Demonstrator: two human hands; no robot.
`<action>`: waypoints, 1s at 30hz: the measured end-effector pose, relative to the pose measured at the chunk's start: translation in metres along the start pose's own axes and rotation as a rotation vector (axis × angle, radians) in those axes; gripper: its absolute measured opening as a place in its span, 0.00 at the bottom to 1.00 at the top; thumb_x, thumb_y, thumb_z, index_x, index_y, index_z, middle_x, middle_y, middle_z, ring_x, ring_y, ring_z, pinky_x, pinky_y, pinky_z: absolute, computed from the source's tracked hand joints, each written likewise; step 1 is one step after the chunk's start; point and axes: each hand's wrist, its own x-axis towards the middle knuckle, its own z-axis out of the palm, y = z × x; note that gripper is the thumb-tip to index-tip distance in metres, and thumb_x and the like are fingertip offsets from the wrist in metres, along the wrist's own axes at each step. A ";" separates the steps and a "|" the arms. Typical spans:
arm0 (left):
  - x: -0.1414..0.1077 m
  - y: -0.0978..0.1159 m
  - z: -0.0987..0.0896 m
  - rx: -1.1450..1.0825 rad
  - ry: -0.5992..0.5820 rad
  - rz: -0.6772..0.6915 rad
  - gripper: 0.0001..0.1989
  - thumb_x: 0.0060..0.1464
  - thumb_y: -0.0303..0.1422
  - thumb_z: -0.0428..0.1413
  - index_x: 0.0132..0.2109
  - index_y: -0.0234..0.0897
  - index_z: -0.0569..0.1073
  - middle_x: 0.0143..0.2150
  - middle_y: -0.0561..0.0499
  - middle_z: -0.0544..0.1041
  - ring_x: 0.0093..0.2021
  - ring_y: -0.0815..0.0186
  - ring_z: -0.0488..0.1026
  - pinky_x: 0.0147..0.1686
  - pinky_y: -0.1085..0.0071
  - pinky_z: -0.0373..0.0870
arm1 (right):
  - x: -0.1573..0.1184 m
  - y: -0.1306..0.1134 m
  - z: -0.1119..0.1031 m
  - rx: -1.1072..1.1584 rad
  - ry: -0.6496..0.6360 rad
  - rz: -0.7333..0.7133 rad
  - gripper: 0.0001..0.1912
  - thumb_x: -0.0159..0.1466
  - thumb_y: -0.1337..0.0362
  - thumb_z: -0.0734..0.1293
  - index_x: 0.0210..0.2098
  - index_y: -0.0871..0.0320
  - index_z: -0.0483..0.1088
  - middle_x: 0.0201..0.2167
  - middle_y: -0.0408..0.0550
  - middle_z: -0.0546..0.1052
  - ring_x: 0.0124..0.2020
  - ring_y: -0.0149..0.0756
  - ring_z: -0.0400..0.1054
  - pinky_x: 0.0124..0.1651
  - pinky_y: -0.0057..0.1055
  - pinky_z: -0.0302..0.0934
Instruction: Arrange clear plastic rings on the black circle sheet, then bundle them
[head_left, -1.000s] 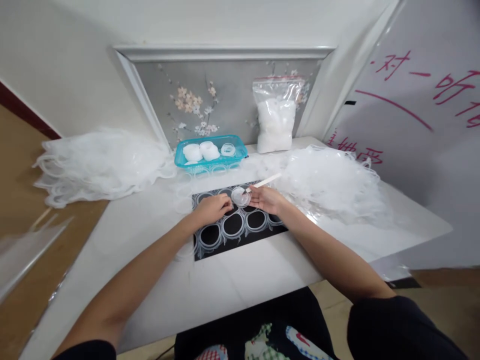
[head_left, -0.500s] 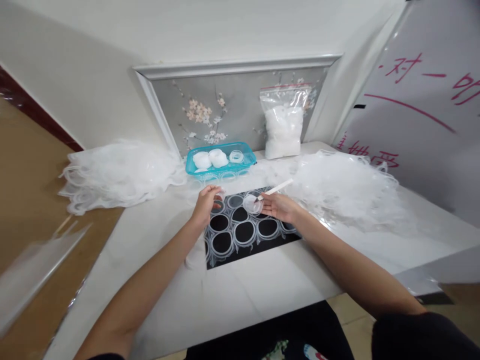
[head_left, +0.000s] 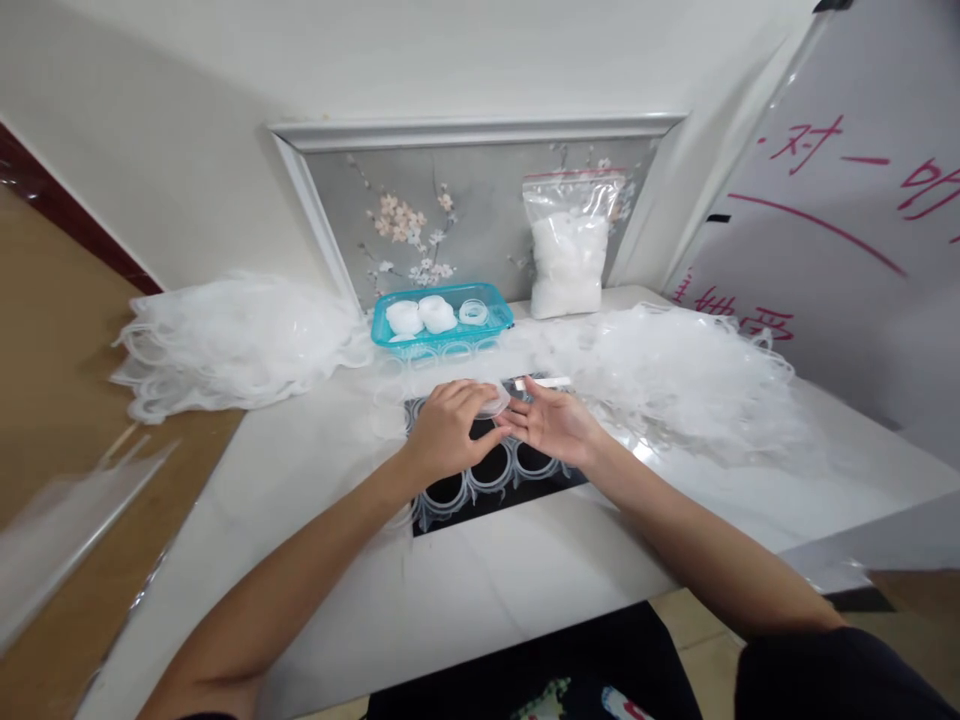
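My left hand [head_left: 454, 428] is closed on a small stack of translucent plastic rings [head_left: 493, 401], its fingers over the top and its thumb below. Fingers of my right hand [head_left: 553, 420] meet the right side of that stack. A slim white craft knife [head_left: 553, 382] lies between the thumb and palm of my right hand; its tip is hard to make out. Under both hands is a translucent sheet with round holes [head_left: 489, 488], spread over a black mat [head_left: 450, 524].
Behind the mat stands a blue plastic basket [head_left: 442, 345] with white ring stacks inside. A zip bag of white pieces [head_left: 568, 265] leans against the framed panel [head_left: 465, 135]. Piles of translucent sheet scrap lie left [head_left: 240, 340] and right [head_left: 690, 375] on the white table [head_left: 480, 590].
My left hand has moved right and closed on the rings that lay in my right hand. My right hand has turned slightly, palm up, keeping the knife.
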 end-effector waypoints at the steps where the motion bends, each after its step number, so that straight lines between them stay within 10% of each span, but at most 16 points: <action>1: 0.000 -0.002 0.000 -0.009 -0.007 -0.017 0.18 0.55 0.40 0.59 0.51 0.37 0.72 0.50 0.45 0.78 0.54 0.56 0.72 0.53 0.56 0.67 | 0.000 0.001 -0.001 0.004 -0.003 0.003 0.13 0.71 0.61 0.56 0.34 0.56 0.69 0.34 0.46 0.79 0.37 0.33 0.75 0.45 0.32 0.69; 12: 0.004 -0.015 -0.011 0.033 -0.059 -0.057 0.25 0.52 0.47 0.61 0.53 0.37 0.74 0.55 0.44 0.76 0.59 0.52 0.68 0.58 0.53 0.62 | 0.000 -0.001 0.003 0.067 0.142 -0.020 0.12 0.70 0.66 0.57 0.33 0.57 0.68 0.30 0.46 0.78 0.32 0.32 0.75 0.38 0.29 0.71; 20: 0.013 -0.030 -0.059 0.042 -0.226 -0.088 0.25 0.58 0.49 0.53 0.56 0.40 0.71 0.60 0.45 0.71 0.60 0.54 0.67 0.59 0.53 0.62 | -0.028 -0.094 -0.015 0.123 0.388 -0.624 0.10 0.68 0.65 0.58 0.31 0.54 0.67 0.37 0.47 0.75 0.41 0.31 0.74 0.45 0.27 0.72; 23: -0.004 -0.040 -0.067 0.083 -0.341 -0.125 0.24 0.59 0.49 0.52 0.56 0.40 0.72 0.59 0.46 0.72 0.59 0.54 0.69 0.57 0.53 0.64 | -0.043 -0.131 -0.038 -0.023 0.638 -0.820 0.06 0.66 0.63 0.60 0.33 0.52 0.66 0.45 0.48 0.73 0.45 0.32 0.74 0.48 0.30 0.71; 30: -0.094 -0.037 -0.068 0.266 -0.365 -0.082 0.19 0.62 0.46 0.49 0.50 0.40 0.76 0.51 0.47 0.79 0.48 0.55 0.76 0.46 0.60 0.69 | -0.099 -0.126 -0.079 -0.300 0.859 -0.550 0.06 0.62 0.62 0.64 0.39 0.51 0.69 0.50 0.58 0.72 0.48 0.41 0.73 0.51 0.41 0.69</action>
